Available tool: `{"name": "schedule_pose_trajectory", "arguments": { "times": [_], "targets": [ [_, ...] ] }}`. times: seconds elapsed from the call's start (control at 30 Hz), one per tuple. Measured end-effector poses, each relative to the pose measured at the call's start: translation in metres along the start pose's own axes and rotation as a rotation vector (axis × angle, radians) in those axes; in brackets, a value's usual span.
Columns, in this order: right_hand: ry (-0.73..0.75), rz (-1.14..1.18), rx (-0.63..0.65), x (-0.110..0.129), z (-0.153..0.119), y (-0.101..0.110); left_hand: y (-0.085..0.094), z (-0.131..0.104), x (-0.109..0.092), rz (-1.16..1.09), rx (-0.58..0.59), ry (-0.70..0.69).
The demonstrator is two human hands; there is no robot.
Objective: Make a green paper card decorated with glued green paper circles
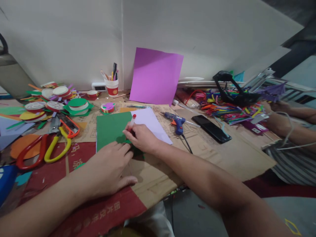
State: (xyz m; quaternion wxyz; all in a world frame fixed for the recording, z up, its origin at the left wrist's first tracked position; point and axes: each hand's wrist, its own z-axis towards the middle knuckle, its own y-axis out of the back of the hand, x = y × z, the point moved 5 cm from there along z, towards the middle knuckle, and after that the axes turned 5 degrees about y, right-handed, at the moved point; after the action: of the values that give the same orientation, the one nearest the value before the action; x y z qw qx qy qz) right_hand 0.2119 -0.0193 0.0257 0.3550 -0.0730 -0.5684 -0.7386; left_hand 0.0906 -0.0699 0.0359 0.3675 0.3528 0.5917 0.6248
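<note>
My right hand (141, 137) is closed around a pen with a red end (133, 119), held over the green paper (112, 126). The pen's tip is hidden behind my fingers. My left hand (112, 166) lies flat, fingers stretched out, with its fingertips on the lower edge of the green paper. A pale lilac sheet (154, 123) reaches out from beside the green one on the right. The pair of scissors (46, 144) with one red and one yellow handle rests left of my left hand, along with an orange box cutter (69, 126).
Paper-cup crafts (78, 106) crowd the left. A cup of pens (112, 86) and an upright purple sheet (156, 75) stand by the wall. A blue glue gun (178, 124) and black phone (211, 128) lie right. Another person's hands (278, 112) work beyond colourful pipe cleaners (222, 110).
</note>
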Motion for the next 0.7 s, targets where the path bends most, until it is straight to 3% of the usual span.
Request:
{"name": "schedule_pose_trajectory", "arguments": {
  "times": [0.7],
  "targets": [
    [-0.034, -0.007, 0.006, -0.005, -0.005, 0.013, 0.002, 0.002, 0.000, 0.000, 0.006, -0.013]
  ]
}}
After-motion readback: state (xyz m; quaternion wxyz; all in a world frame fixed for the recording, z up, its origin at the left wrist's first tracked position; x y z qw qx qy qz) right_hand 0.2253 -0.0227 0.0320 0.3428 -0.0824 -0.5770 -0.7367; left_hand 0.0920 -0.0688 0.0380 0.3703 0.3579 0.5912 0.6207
